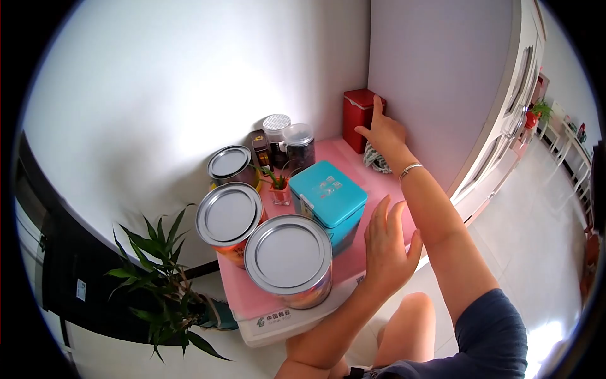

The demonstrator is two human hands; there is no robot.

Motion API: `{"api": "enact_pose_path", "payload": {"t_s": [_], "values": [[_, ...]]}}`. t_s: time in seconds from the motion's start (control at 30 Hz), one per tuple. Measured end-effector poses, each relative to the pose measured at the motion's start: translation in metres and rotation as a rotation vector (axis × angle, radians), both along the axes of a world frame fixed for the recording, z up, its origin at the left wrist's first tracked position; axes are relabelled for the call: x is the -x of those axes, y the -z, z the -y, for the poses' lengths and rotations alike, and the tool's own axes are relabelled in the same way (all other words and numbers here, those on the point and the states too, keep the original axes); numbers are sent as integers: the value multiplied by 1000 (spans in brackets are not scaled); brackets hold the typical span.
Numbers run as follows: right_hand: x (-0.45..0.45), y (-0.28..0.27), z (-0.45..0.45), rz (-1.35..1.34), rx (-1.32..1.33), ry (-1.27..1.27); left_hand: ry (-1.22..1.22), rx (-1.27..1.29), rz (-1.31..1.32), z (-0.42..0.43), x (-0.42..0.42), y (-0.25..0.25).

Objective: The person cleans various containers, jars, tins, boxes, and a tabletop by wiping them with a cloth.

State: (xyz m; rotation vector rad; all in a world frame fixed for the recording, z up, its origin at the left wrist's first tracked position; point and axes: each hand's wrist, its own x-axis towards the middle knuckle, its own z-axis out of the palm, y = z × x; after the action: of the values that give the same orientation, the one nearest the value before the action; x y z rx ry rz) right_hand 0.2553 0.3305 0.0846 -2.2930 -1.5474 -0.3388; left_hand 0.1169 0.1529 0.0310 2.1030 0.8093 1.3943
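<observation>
My right hand (384, 131) reaches to the back right, its index finger extended over the front of a red tin (358, 119); whether it touches the tin I cannot tell. The hand holds nothing. A patterned cloth-like item (377, 160) lies under that wrist. My left hand (390, 249) is raised with fingers apart beside a turquoise tin (328, 192), nothing in it. To the left stand three round cans with silver lids, one in front (288, 256), one behind it (228, 215) and one farther back (229, 162).
A pink-topped table (344, 268) holds two lidded jars (299, 146), a dark box (261, 146) and a small potted plant (279, 186). A leafy plant (158, 246) stands on the left. A tall cabinet (442, 82) borders the right side.
</observation>
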Motion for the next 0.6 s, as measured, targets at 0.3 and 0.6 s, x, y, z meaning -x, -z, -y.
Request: {"api": "enact_pose_path", "payload": {"t_s": [0.3, 0.6], "values": [[-3, 0, 15, -24, -73, -66, -11, -225, 313, -4, 10, -15], [46, -52, 164, -358, -25, -656, 84, -503, 428, 17, 27, -33]]}}
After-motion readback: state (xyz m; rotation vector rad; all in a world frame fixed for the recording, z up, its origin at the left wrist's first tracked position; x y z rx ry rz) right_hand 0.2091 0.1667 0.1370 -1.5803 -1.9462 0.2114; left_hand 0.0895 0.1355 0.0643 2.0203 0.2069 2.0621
